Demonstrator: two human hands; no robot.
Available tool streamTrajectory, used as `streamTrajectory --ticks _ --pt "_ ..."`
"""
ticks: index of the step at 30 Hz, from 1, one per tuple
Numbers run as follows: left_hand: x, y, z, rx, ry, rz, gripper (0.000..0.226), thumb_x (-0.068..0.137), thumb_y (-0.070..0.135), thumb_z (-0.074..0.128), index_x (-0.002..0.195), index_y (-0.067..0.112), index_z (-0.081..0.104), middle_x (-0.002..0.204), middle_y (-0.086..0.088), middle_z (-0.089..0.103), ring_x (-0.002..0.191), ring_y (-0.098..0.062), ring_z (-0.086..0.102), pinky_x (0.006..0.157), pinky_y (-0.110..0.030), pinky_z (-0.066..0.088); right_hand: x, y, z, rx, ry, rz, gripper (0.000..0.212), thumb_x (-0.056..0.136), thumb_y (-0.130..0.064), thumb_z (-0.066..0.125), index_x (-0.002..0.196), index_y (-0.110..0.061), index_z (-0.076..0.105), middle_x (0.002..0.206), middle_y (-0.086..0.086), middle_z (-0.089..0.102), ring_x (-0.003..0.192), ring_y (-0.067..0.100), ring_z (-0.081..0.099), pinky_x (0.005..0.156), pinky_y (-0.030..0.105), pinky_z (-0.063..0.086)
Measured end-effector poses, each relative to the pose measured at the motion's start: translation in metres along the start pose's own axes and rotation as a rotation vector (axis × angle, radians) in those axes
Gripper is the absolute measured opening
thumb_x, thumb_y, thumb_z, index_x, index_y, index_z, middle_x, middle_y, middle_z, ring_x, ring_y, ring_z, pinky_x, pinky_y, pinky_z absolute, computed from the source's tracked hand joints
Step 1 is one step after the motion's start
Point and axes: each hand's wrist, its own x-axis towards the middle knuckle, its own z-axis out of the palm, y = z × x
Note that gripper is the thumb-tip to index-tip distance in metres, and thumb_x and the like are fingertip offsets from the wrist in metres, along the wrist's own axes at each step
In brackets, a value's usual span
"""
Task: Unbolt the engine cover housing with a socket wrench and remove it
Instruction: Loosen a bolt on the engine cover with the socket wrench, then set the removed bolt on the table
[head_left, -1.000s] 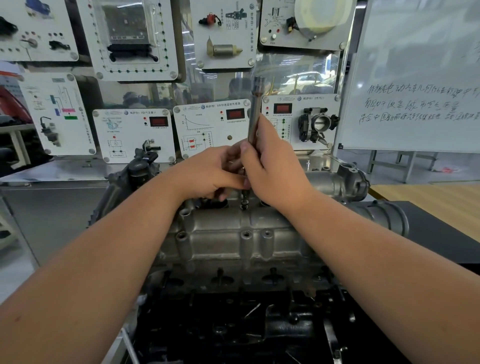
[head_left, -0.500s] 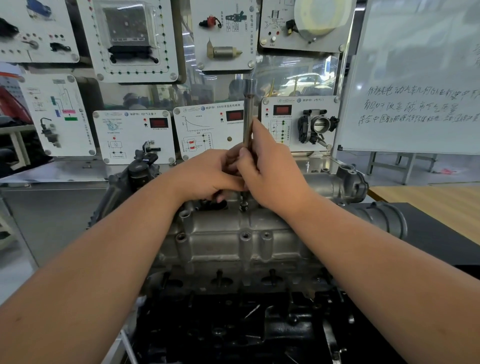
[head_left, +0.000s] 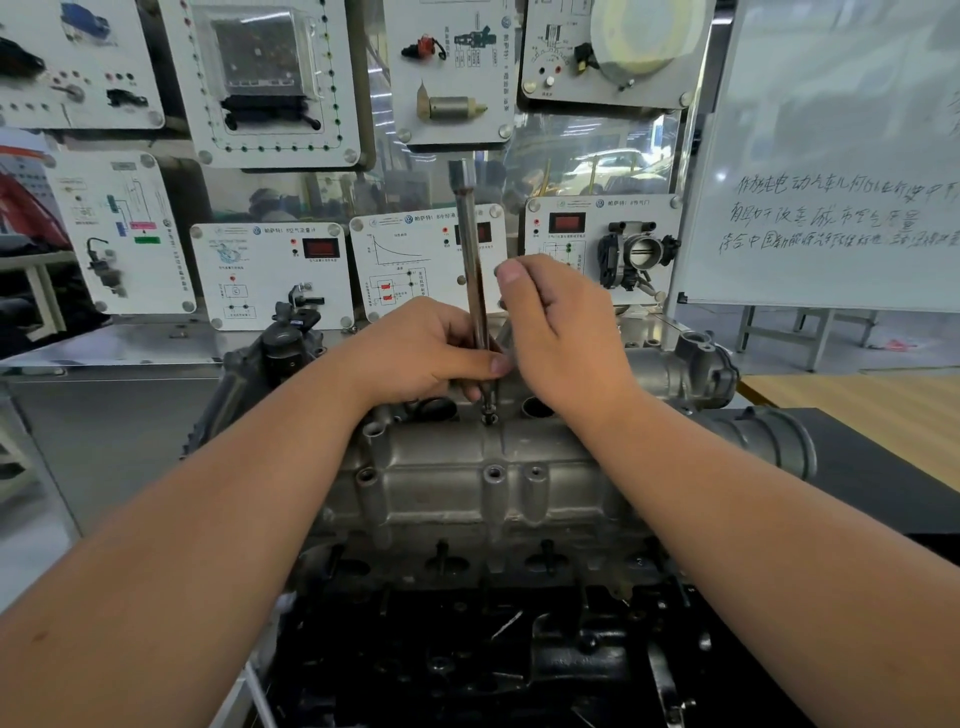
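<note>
The grey cast engine cover housing (head_left: 467, 483) lies across the middle of the head view, with open bolt holes along its near side. A long socket wrench shaft (head_left: 470, 249) stands nearly upright, its tip on a bolt (head_left: 489, 417) in the housing's top. My left hand (head_left: 421, 353) grips the lower shaft, thumb across it. My right hand (head_left: 566, 338) is close on the shaft's right. Its thumb is lifted clear and its curled fingers are hidden behind the hand, so contact with the shaft is unclear.
Below the housing is the black engine block (head_left: 467, 665). A throttle flange (head_left: 701, 364) and a ribbed intake pipe (head_left: 769, 436) are at the right. Training panels (head_left: 270, 270) line the wall behind, with a whiteboard (head_left: 831, 156) and a wooden table (head_left: 857, 415) at the right.
The shaft has tipped from leaning right to slightly left. My right hand, which was wrapped round it, has slid off to the right with its thumb raised. My left hand keeps its grip.
</note>
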Motion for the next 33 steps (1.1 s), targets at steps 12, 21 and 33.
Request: streamTrajectory --ticks 12,21,33 --pt "0.0 -0.006 -0.001 0.081 0.468 0.001 0.023 0.098 0.044 0.063 0.087 0.025 0.069 0.066 0.012 0.071 0.061 -0.005 0.069 0.072 -0.036 0.055 0.003 0.002 0.001 -0.34 -0.675 0.287 0.009 0.071 -0.031 0.075 0.076 -0.024 0.072 0.073 -0.006 0.071 0.075 0.015 0.067 0.074 0.039 0.059" --pt "0.002 -0.008 -0.001 0.043 0.421 -0.037 0.023 0.099 0.042 0.062 0.089 0.022 0.068 0.068 0.011 0.072 0.064 -0.008 0.072 0.067 -0.031 0.051 0.003 0.006 -0.005 -0.326 -0.698 0.264 0.013 0.069 -0.021 0.082 0.062 -0.022 0.072 0.07 0.001 0.071 0.067 0.017 0.064 0.059 0.028 0.05" --pt "0.006 -0.006 -0.002 0.133 0.391 -0.066 0.027 0.097 0.047 0.063 0.091 0.021 0.07 0.069 0.005 0.075 0.064 -0.009 0.072 0.071 -0.034 0.052 0.003 0.001 -0.029 0.048 -0.242 0.345 0.009 0.084 -0.01 0.076 0.076 -0.014 0.075 0.068 0.002 0.074 0.071 0.023 0.074 0.074 0.047 0.062"
